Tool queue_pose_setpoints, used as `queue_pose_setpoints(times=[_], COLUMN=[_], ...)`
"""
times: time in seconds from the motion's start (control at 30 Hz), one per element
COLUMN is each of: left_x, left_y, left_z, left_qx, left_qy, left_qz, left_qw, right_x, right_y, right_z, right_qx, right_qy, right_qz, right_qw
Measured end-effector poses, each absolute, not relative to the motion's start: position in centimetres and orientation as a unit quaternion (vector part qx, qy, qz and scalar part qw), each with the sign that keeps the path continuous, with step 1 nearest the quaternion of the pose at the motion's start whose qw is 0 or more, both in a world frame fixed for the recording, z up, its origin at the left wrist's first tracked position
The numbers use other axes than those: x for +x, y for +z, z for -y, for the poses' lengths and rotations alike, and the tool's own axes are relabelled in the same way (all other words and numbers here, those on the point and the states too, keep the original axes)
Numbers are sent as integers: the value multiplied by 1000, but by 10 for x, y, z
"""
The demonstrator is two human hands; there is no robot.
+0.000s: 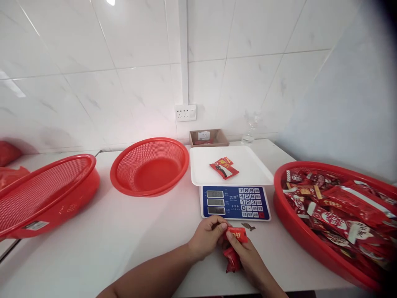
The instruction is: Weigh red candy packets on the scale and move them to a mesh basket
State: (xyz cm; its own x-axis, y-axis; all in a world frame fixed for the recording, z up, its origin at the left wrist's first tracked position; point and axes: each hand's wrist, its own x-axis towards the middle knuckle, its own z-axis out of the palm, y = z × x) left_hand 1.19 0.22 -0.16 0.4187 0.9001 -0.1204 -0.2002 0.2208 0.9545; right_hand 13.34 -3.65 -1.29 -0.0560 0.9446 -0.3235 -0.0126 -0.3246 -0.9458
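Observation:
In front of the scale, my left hand [207,235] and my right hand [249,258] meet over a small red snack packet [238,234]. Both thumbs and fingers pinch it, the left at its upper-left end. A second crumpled red packet part [232,260] hangs below, against my right hand; whether it belongs to the same packet I cannot tell. Just beyond my hands is a blue-and-white digital scale [228,211]. On its white tray [254,165] lie red packets [225,167], partly overlapping. A small brown scrap [248,226] rests near the scale's front edge.
A red basket [281,207] heaped with mostly red snack packets stands at the right. Another red basket [149,192] and a tilted red basket [71,203] stand to the left. Behind the scale are a cardboard box [194,138] and a clear bottle [249,131], against the tiled wall.

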Motion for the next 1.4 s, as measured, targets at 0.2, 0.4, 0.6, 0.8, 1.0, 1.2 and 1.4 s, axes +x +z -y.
queue_pose_setpoints(times=[0.2, 0.4, 0.6, 0.8, 1.0, 1.2, 1.4], left_x=[12, 8, 8, 9, 6, 8, 6], left_y=[5, 6, 1, 1, 0, -9, -1], left_z=[0, 3, 2, 1, 0, -1, -1], left_qx=[463, 554, 535, 470, 540, 491, 431], left_qy=[441, 407, 449, 439, 343, 317, 354], left_qz=[-361, -375, -361, -393, -332, -302, -321], left_qw=[679, 622, 618, 657, 693, 753, 765], right_x=[136, 135, 135, 135, 136, 135, 136], right_y=[-11, -3, -6, -10, -17, -12, -21], right_z=[32, 31, 27, 31, 35, 37, 36], right_qx=[-556, -560, -544, -519, -510, -501, -484], right_qy=[606, 566, 585, 577, 623, 610, 611], right_qz=[402, 491, 496, 491, 465, 481, 505], right_qw=[402, 354, 340, 396, 368, 381, 370])
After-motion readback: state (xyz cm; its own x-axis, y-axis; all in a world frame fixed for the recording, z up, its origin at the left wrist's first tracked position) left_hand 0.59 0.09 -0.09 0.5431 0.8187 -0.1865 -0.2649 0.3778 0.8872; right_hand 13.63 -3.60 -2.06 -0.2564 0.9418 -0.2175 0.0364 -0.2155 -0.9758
